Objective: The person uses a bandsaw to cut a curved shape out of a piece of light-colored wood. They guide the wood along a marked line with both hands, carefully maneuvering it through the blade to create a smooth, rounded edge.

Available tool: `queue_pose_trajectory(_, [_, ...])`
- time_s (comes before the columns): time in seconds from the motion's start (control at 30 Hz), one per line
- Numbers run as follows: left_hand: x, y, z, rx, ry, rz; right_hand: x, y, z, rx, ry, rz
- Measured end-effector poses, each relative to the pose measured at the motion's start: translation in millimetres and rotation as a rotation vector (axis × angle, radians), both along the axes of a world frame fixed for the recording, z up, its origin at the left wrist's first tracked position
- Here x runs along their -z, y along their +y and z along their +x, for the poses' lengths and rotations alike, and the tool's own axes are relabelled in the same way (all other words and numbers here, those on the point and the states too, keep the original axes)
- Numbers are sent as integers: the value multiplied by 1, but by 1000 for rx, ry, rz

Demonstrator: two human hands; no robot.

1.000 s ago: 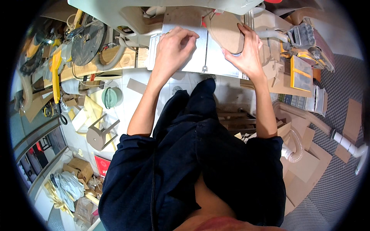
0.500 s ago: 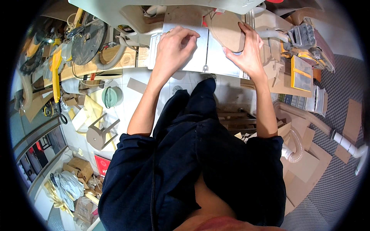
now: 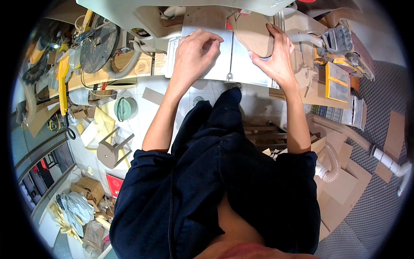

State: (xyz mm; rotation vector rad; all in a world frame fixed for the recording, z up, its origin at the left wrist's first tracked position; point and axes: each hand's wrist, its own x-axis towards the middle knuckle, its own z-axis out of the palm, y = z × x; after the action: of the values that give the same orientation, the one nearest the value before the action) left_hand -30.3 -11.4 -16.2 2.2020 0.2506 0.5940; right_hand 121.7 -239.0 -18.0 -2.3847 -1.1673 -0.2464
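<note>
A thin brown board [image 3: 254, 34] with a curved edge lies flat at the far end of a silvery metal machine table [image 3: 222, 64]. My right hand [image 3: 278, 58] grips the board's right and near edges, with the thumb stretched to the left and the fingers reaching along the far side. My left hand [image 3: 196, 52] rests on the left part of the metal table, apart from the board. Its fingers are loosely bent, the thumb stands off from them, and nothing shows between them. A narrow slot runs through the table between my hands. The machine's pale housing [image 3: 181, 26] overhangs the far side.
Brown offcuts [image 3: 305, 77] and a yellow-framed grey panel [image 3: 337, 84] lie to the right, near a belt sander [image 3: 345, 43]. Left are a dark sanding disc [image 3: 99, 49], a hose [image 3: 123, 71], a green bucket [image 3: 125, 108] and a brown stool [image 3: 111, 153].
My right hand and the board have shifted very slightly. My left hand has stayed in place.
</note>
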Motion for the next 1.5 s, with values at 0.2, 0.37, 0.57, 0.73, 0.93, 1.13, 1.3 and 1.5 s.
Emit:
queue_pose_trajectory(0.2, [0,0,0,4,-6,-21,1,-1,1,1,10,-2])
queue_pose_trajectory(0.37, [1,0,0,3,-7,-8,1,0,0,20,14,-8])
queue_pose_trajectory(0.57, [1,1,0,6,-10,-4,0,1,-1,16,-11,10])
queue_pose_trajectory(0.73, [2,1,1,6,-13,-14,-1,2,-1,18,-16,19])
queue_pose_trajectory(0.93, [0,0,0,2,3,-9,0,2,-2,29,-33,15])
queue_pose_trajectory(1.13, [1,0,1,0,2,-4,0,2,-1,30,-42,14])
queue_pose_trajectory(1.3, [2,1,0,5,-2,-3,0,2,-2,26,-43,17])
queue_pose_trajectory(1.5, [2,1,0,3,6,5,1,3,0,26,-41,-2])
